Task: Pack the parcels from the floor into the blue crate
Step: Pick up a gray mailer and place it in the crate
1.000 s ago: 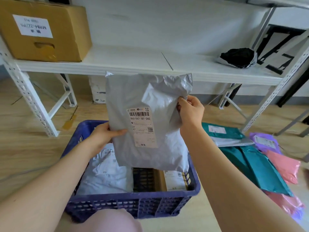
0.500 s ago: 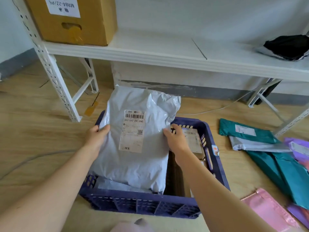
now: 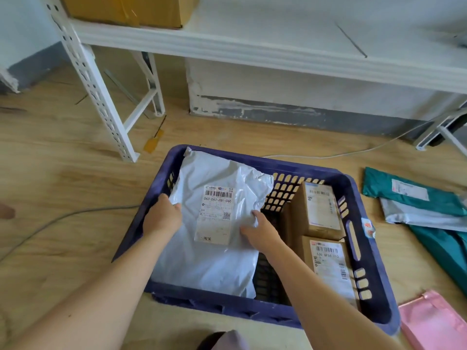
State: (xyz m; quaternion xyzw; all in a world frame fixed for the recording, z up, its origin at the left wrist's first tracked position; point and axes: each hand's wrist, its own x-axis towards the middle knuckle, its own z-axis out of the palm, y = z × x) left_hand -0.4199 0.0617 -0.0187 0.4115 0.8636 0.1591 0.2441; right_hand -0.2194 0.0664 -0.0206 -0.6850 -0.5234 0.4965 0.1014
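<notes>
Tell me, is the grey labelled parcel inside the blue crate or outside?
Inside. The grey parcel lies within the walls of the blue crate, at its left; left hand and right hand grip it.

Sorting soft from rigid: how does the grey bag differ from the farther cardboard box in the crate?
The grey bag is soft, wrinkled plastic; the farther cardboard box is brown and rigid. The bag is bigger, on the left; the box stands by the right wall. The left hand and right hand hold only the bag. Both sit in the blue crate, labels up.
</notes>
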